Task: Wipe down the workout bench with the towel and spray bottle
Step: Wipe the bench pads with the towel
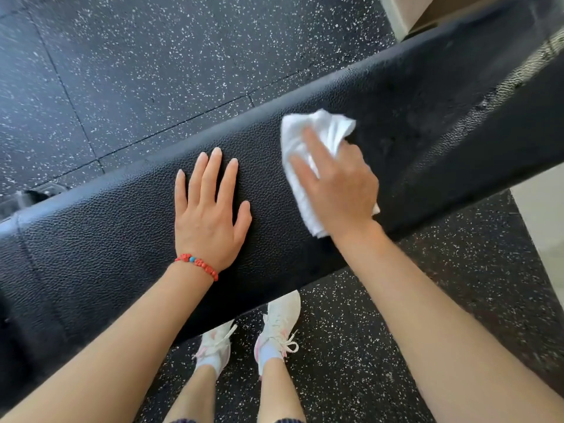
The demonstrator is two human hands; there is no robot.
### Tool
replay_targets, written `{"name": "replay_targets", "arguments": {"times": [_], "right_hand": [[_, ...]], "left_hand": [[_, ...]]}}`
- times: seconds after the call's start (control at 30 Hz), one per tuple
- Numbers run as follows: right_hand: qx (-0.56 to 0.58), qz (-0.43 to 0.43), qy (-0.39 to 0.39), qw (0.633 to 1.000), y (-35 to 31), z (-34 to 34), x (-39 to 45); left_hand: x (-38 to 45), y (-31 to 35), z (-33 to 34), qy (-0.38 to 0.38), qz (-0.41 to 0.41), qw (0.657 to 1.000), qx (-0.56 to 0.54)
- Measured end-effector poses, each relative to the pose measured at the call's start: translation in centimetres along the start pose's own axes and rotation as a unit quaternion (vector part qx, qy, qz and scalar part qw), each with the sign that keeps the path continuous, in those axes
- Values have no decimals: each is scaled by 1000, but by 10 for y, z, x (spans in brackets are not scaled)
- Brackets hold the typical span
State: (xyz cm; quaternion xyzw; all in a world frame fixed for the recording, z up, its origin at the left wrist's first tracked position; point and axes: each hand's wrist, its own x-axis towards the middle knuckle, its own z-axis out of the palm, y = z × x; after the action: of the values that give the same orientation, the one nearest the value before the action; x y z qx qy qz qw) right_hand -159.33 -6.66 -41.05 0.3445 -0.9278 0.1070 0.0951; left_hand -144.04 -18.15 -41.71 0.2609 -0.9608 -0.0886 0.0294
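1. On the black padded bench, which runs from near left to far right across the view, both hands are down on the upholstery.
2. Left hand: flat, fingers straight and spread, palm pressed on the pad, grasping nothing. Judgement: it serves as a brace, taking body weight while the person leans over.
3. Red bead bracelet sits on the left wrist.
4. Right hand: lies on top of the white towel, just right of the left hand. Fingers are laid over the cloth and look partly curled at its right edge, so it appears to grip as well as press; motion blur keeps me from being firm on this.
5. Towel: bunched, touching the pad, spilling out beyond the fingertips on the far side and below the wrist on the near side. Judgement: a folded wad gives a broad contact patch for wiping.
6. Pad surface to the right of the towel looks duller and streaked; probably damp, not certain.
7. Spray bottle: not in view.
8. Speckled rubber floor lies on both sides of the bench; white sneakers stand on the near side.
9. Judgement: wiping stage in progress, mid-bench; left portion likely remains to be done.
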Motion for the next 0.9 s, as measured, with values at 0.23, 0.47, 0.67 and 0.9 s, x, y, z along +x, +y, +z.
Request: {"name": "replay_targets", "arguments": {"times": [0.23,0.47,0.67,0.9], "right_hand": [[-30,8,16,999,41,-5,-2],[-13,112,7,994,3,-16,-48],[0,-51,8,999,-3,-16,-82],[36,301,-7,953,68,-35,-52]], "left_hand": [[2,1,-4,4,4,1000,-9],[17,11,-2,-29,106,994,-11],[18,8,1,-43,118,992,-15],[17,11,0,-46,106,993,-20]]}}
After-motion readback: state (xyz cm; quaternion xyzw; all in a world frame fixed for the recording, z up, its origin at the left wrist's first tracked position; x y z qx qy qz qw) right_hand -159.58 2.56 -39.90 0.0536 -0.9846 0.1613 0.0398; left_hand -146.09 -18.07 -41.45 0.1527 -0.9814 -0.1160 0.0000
